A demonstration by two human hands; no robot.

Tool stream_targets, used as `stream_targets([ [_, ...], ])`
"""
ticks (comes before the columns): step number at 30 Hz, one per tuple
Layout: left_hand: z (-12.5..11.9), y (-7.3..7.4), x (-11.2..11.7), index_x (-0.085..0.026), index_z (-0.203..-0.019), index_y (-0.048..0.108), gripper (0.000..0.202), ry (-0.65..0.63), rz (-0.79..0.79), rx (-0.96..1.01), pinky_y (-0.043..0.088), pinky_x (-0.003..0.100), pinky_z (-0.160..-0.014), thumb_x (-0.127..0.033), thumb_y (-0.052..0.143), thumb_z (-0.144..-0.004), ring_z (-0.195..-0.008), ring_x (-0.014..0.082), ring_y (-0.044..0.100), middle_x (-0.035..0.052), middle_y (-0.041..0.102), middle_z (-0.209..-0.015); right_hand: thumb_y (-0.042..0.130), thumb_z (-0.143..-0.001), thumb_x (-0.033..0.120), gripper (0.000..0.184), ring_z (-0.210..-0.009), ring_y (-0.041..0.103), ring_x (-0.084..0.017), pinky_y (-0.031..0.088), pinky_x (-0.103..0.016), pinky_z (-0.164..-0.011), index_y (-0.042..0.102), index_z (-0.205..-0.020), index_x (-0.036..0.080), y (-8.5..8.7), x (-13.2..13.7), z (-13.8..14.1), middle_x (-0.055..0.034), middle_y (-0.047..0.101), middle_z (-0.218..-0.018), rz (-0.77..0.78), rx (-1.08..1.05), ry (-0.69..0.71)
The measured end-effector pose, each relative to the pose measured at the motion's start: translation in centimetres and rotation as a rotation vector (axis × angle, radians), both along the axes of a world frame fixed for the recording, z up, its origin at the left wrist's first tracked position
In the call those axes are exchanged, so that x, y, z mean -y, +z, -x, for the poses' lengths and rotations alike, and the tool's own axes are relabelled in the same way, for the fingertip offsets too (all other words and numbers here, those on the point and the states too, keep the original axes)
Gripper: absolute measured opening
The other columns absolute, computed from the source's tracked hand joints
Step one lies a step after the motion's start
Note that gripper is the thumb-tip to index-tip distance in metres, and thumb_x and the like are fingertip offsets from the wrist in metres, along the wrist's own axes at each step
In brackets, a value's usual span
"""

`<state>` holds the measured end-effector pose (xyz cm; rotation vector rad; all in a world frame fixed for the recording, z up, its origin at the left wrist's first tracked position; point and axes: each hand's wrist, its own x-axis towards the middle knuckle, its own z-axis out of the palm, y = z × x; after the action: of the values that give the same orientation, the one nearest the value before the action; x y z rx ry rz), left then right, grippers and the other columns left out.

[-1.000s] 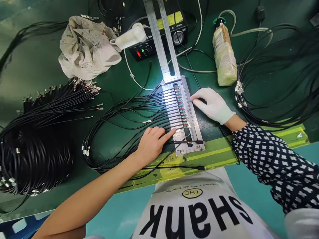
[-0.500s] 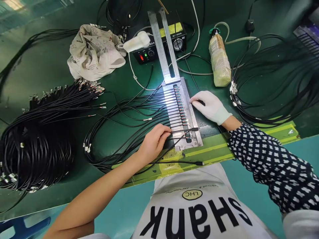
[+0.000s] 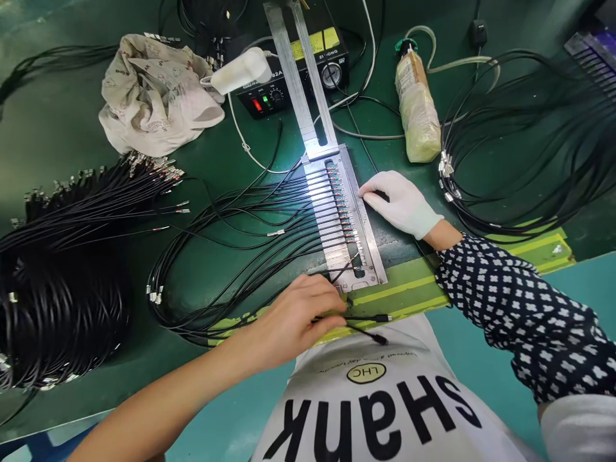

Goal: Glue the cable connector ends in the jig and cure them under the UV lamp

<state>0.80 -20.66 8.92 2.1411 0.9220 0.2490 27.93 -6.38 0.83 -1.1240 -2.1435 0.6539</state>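
A slotted metal fixture lies in the middle of the green bench with several thin black cables laid side by side in its slots. My left hand, bare, is at the near edge of the bench below the fixture, fingers pinched on two loose black cable ends that stick out to the right. My right hand, in a white glove, rests flat with fingers together against the fixture's right rail. Its fingers lie stretched out and hold nothing.
A large coil of black cables fills the left side, another coil the right. Behind stand a crumpled cloth, a black control box with lit lamps, a white handset, a wrapped bottle and a metal rail.
My left hand has left the fixture's lower slots and drawn back toward me, now pinching two cable ends at the bench edge. My right hand stays on the rail.
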Motion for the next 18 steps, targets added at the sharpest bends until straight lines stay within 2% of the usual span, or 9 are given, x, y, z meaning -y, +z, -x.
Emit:
stream_targets([
  [2,0.4,-0.7,-0.2,-0.023,-0.114,0.063,0.015,0.090,-0.086,-0.012,0.047,0.035,-0.092,-0.025,0.060,-0.100,-0.101,0.0186,0.059,0.0033,0.068,-0.107,0.055,-0.096,0.027,0.020,-0.099,0.065,-0.026,0.048,-0.043,-0.094,0.074,-0.101,0.023,0.0,0.0,0.0,-0.0031,0.074,-0.103,0.003,0.001,-0.003],
  [4,0.5,-2.1,-0.6,-0.020,-0.119,0.061,0.018,0.164,-0.154,-0.039,0.048,0.037,-0.093,-0.021,0.057,-0.101,-0.103,0.0198,0.058,0.0057,0.066,-0.110,0.055,-0.096,0.026,0.020,-0.099,0.065,-0.027,0.048,-0.044,-0.093,0.074,-0.101,0.023,0.1,0.0,0.0,-0.0032,0.074,-0.103,0.004,0.002,-0.002],
  [7,0.6,-3.7,-1.1,-0.019,-0.116,0.059,0.016,0.160,-0.152,-0.022,0.050,0.035,-0.091,-0.017,0.053,-0.102,-0.100,0.0188,0.058,0.0055,0.065,-0.106,0.055,-0.096,0.026,0.020,-0.099,0.065,-0.027,0.048,-0.044,-0.093,0.074,-0.101,0.023,0.1,0.0,0.0,-0.0036,0.074,-0.103,0.003,-0.001,0.002],
  [14,1.4,-3.6,-1.8,-0.020,-0.115,0.062,0.020,0.326,-0.175,0.064,0.051,0.026,-0.090,-0.013,0.049,-0.102,-0.100,0.0139,0.061,0.0044,0.065,-0.107,0.055,-0.096,0.025,0.020,-0.099,0.064,-0.026,0.047,-0.042,-0.093,0.074,-0.101,0.023,0.1,0.0,0.1,-0.0036,0.074,-0.103,0.004,0.003,0.003],
  [18,1.9,-4.6,-2.7,-0.021,-0.123,0.062,0.027,0.249,-0.212,0.067,0.052,0.025,-0.091,-0.012,0.048,-0.102,-0.102,0.0135,0.062,0.0051,0.065,-0.110,0.055,-0.096,0.025,0.020,-0.099,0.064,-0.027,0.047,-0.043,-0.093,0.074,-0.101,0.023,0.2,0.0,0.1,-0.0039,0.074,-0.103,0.007,0.000,-0.002],
])
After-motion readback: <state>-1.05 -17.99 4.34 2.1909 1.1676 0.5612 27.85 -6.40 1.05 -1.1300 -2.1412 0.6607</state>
